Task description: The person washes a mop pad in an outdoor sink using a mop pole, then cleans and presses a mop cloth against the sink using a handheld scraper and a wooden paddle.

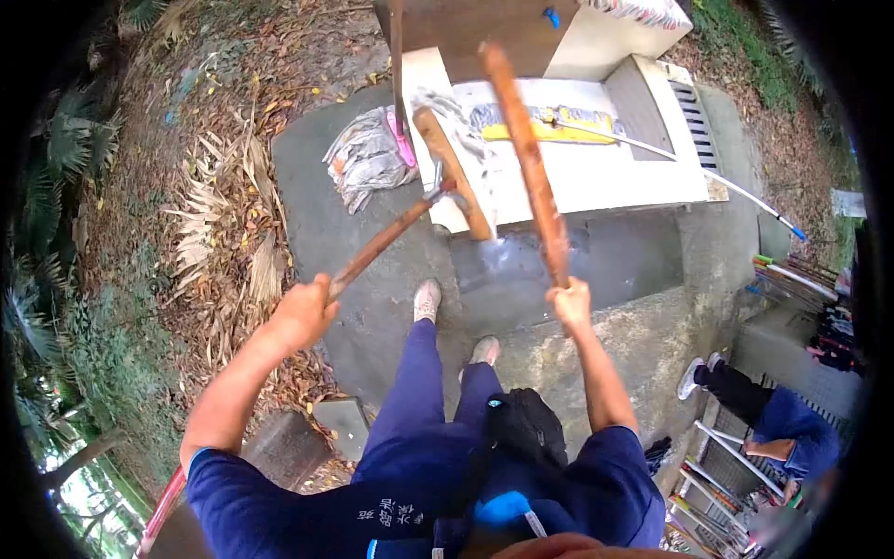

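My left hand (305, 313) is wrapped round the lower end of a wooden handle (386, 242). At its far end a metal fitting joins a wooden crosspiece (453, 174), which slants beside the white ledge. My right hand (569, 303) grips the near end of a thick reddish-brown stick (529, 154), raised and slightly blurred above the white ledge (596, 182). The stick's far end points up and to the left. Between crosspiece and stick there is a gap. Left of the crosspiece lies a grey mop head (368, 160) with a pink clamp (401, 137).
A flat mop with a yellow head (559, 128) and long pole (736, 186) lies across the ledge. A drain grate (694, 126) is at the right. A seated person (792, 429) is at the lower right, near several poles (717, 503). Dry leaves (233, 214) cover the left ground.
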The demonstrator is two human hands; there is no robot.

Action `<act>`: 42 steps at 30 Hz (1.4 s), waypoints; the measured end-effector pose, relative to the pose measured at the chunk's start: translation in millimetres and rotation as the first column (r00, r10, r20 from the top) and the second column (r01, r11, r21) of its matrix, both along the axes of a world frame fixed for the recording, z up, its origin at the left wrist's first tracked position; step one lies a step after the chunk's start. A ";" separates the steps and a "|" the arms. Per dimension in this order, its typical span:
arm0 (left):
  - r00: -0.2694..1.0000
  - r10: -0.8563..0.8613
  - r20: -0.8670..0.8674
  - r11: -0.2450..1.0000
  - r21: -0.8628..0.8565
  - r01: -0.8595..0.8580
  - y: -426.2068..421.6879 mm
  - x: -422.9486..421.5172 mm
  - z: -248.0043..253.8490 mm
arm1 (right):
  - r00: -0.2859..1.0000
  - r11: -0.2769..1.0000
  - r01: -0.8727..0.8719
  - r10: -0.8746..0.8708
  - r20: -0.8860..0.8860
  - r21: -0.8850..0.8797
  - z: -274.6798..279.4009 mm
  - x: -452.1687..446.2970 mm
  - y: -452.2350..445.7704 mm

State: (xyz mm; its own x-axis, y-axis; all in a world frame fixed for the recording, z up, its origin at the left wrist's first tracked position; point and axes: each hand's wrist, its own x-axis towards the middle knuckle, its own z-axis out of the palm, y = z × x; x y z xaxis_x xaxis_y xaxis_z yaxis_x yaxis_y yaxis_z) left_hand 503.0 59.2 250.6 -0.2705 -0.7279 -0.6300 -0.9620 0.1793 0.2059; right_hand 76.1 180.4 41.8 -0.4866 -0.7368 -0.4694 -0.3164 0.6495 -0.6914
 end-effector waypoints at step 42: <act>0.919 0.393 -0.044 0.826 0.457 -0.331 64.5 41.0 -92.2 | 0.974 0.924 -0.217 0.182 0.136 0.316 -70.4 4.7 27.4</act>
State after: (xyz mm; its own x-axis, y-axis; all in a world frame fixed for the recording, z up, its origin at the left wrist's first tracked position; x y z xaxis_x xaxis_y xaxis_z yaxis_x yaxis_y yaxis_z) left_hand 544.0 123.8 158.5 -0.1438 -0.4522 -0.8803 -0.8985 -0.3130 0.3076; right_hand 80.8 207.8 -28.7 -0.2826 -0.6109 -0.7396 -0.4021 0.7754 -0.4869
